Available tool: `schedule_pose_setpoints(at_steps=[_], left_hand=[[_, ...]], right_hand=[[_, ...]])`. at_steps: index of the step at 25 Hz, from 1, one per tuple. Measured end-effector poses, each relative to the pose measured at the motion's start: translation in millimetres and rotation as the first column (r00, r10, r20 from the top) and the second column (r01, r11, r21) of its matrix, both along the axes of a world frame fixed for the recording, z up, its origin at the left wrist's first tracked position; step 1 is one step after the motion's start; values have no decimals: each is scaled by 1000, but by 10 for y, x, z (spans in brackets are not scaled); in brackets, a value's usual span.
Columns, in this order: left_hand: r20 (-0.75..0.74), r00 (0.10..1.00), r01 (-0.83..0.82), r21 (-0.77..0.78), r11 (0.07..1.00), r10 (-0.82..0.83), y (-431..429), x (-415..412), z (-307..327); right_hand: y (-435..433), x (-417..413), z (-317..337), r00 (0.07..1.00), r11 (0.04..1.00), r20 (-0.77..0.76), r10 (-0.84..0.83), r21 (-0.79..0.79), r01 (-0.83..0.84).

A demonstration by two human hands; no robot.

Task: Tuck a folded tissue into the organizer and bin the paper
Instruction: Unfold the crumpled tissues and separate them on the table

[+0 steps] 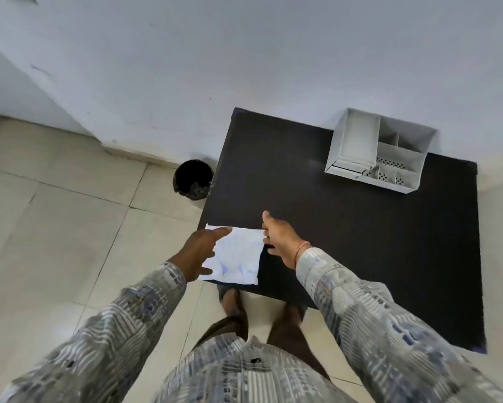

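The white tissue (236, 254) lies flat at the near left corner of the black table (360, 242). The left hand (199, 253) rests on it, fingers spread; the right hand (279, 241), open, touches its right edge. The grey organizer (357, 141) stands at the table's far side, well apart from the tissue; a black bin (192, 178) sits on the floor just left of the table.

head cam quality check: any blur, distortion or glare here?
Head view: wide-angle bending bows the black table edges; patterned sleeves smear with blur at the bottom corners; soft even light, no hard glare; white sheet, grey plastic organizer and black round bin stay readable.
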State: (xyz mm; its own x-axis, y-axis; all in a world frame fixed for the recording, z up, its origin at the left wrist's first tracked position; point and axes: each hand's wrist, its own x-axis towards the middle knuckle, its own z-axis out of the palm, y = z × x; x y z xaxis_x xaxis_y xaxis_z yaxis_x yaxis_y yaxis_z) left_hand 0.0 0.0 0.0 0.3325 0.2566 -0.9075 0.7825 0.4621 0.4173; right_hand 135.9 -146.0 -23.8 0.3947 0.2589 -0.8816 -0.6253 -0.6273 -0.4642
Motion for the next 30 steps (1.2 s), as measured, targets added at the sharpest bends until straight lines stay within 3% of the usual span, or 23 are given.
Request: schedule_pose_setpoints(at_steps=[5,9,11,12,13,14,15,16,17,20,21,24,27,30], left_hand=[[-126,991,-51,-33,998,46,-21,-80,-362],[-128,988,-96,-103,990,82,-1,-35,-420],[-101,986,-148,-176,973,132,44,32,-302],[-64,979,-202,-239,950,193,76,79,-238],[-17,968,-243,-318,916,250,112,137,-154],[36,954,-260,-393,882,297,134,208,-45],[93,943,-246,-448,860,318,149,282,67],[152,933,-222,-468,855,325,163,354,183],[210,926,-186,-465,866,312,165,420,283],[421,884,-19,-404,914,204,157,575,529],[479,861,27,-377,926,169,146,621,593],[572,814,97,-307,947,102,81,733,809],[627,778,149,-241,959,37,-43,804,987],[637,771,145,-179,973,2,-197,856,1117]], right_hand=[[-51,-125,-536,997,981,-33,64,-179,-69],[98,-235,-588,994,989,-13,112,-96,-113],[156,-260,-382,964,975,146,223,-49,-218],[166,-268,-202,883,937,320,343,-51,-346],[148,-273,-15,718,870,528,454,-92,-484],[105,-287,159,474,786,707,524,-187,-589],[43,-305,341,226,695,797,561,-305,-651],[-16,-320,516,69,635,830,554,-367,-680],[-81,-315,667,31,620,843,537,-370,-691],[-248,-156,1154,362,851,873,328,-106,-515],[-292,-81,1276,382,898,886,264,-81,-433],[-392,110,1438,285,906,902,325,-210,-369],[-521,208,1549,335,875,853,400,-247,-417],[-666,260,1632,279,858,855,437,-303,-415]])
